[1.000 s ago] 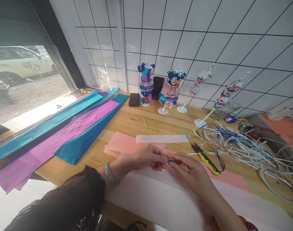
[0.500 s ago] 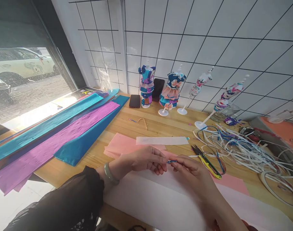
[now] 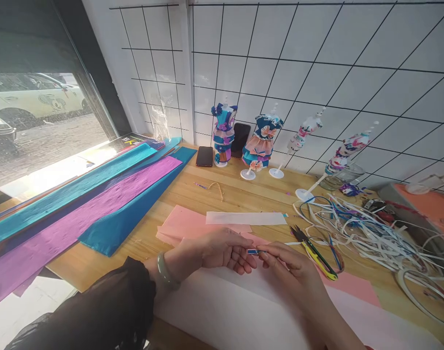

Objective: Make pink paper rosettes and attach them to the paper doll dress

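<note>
My right hand pinches a small blue strip with pale edges between thumb and fingers. Just left of it is my left hand, palm partly up, fingers loosely curled and apart; whether a fingertip touches the strip is hard to tell. Both hands are above a large white sheet. Beyond them, a pale paper strip lies over pink paper. Yellow-and-black snips rest to the right of my right hand.
Tangled thin white and blue strips cover the right side. Small dressed mannequins on stands line the tiled wall, near a phone and a glass jar. Long purple paper and blue paper lie at left.
My left fingers have loosened from the blue strip, which both hands were pinching. It now stays in my right hand, slightly turned. The view has tilted up slightly.
</note>
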Demonstrator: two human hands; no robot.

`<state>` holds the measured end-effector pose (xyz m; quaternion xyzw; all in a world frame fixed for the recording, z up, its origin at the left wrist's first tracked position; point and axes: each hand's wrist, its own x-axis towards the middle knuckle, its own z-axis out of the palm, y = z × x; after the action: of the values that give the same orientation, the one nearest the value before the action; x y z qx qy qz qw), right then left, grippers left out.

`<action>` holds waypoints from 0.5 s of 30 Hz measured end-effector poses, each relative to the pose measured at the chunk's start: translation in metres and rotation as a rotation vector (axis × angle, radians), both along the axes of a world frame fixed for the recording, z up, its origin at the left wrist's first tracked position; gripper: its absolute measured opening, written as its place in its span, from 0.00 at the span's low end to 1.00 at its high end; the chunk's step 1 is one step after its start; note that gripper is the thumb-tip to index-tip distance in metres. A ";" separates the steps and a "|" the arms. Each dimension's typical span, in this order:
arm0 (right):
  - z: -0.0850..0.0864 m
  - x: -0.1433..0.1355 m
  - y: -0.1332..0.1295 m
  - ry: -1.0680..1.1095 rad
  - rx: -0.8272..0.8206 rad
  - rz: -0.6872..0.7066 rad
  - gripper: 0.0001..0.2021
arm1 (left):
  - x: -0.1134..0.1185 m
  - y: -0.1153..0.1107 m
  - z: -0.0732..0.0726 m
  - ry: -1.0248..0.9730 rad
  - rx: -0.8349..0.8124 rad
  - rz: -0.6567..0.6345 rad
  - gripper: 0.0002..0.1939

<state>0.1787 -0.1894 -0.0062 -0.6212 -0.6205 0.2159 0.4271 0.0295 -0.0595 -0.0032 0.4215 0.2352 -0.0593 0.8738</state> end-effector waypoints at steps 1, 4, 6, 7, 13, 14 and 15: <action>-0.001 -0.001 0.000 -0.009 0.017 -0.002 0.10 | 0.000 0.000 0.000 0.013 -0.006 0.006 0.13; -0.002 -0.001 0.000 -0.052 0.079 0.028 0.10 | 0.001 0.000 0.002 0.034 -0.025 0.002 0.13; -0.002 -0.001 0.001 -0.092 0.094 0.070 0.11 | 0.000 -0.001 0.004 0.049 -0.024 -0.012 0.13; -0.003 0.000 0.001 -0.110 0.091 0.088 0.12 | 0.000 -0.001 0.005 0.054 -0.015 -0.019 0.14; -0.004 -0.003 0.000 -0.116 0.091 0.063 0.12 | -0.001 -0.004 0.003 0.015 0.076 -0.030 0.20; -0.003 -0.005 -0.001 -0.102 0.097 0.043 0.12 | -0.002 -0.004 0.002 0.013 0.096 -0.027 0.21; -0.002 -0.006 -0.002 -0.084 0.101 0.021 0.12 | -0.002 -0.004 0.001 0.014 0.127 -0.019 0.23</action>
<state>0.1724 -0.1910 -0.0082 -0.6007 -0.6546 0.1627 0.4292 0.0274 -0.0636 -0.0025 0.4778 0.2404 -0.0555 0.8431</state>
